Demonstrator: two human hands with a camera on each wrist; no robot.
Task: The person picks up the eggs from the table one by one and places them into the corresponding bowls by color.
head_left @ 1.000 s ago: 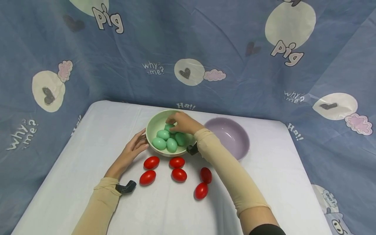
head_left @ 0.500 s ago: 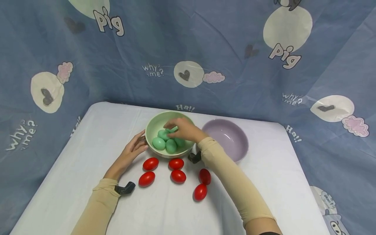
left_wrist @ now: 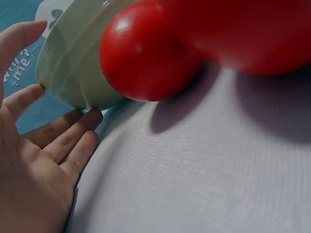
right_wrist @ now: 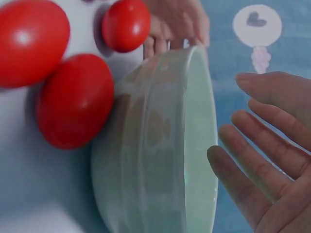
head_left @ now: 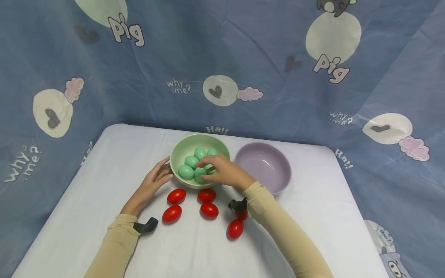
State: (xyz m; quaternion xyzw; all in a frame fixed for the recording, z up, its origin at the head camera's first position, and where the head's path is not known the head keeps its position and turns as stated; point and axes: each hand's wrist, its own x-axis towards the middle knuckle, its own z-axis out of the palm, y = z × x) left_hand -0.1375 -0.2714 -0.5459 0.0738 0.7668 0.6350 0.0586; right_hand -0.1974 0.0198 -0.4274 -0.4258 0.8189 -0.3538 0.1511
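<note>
Several green eggs [head_left: 185, 172] lie in a light green bowl [head_left: 180, 151] at the back of the table. Over the bowl's right half, my right hand [head_left: 226, 170] hangs with its thumb and fingers spread around a near egg; contact cannot be told. In the right wrist view that hand [right_wrist: 272, 160] has its fingers extended beside the bowl's rim [right_wrist: 187, 121], with no egg seen in it. My left hand [head_left: 153, 185] rests its fingertips against the bowl's left outer side. The left wrist view has these fingers [left_wrist: 68, 141] nearly straight, touching the bowl's wall [left_wrist: 73, 63].
Several red eggs [head_left: 209, 211] lie in pairs on the white tablecloth [head_left: 187, 251] in front of the bowl. The right forearm partly covers one. A purple bowl [head_left: 265, 166] stands just right of the green one. A blue printed curtain [head_left: 146, 96] hangs behind.
My right hand has come away from the eggs at the back and moved nearer, uncovering them. My left hand stays against the bowl. The head view has tilted slightly.
</note>
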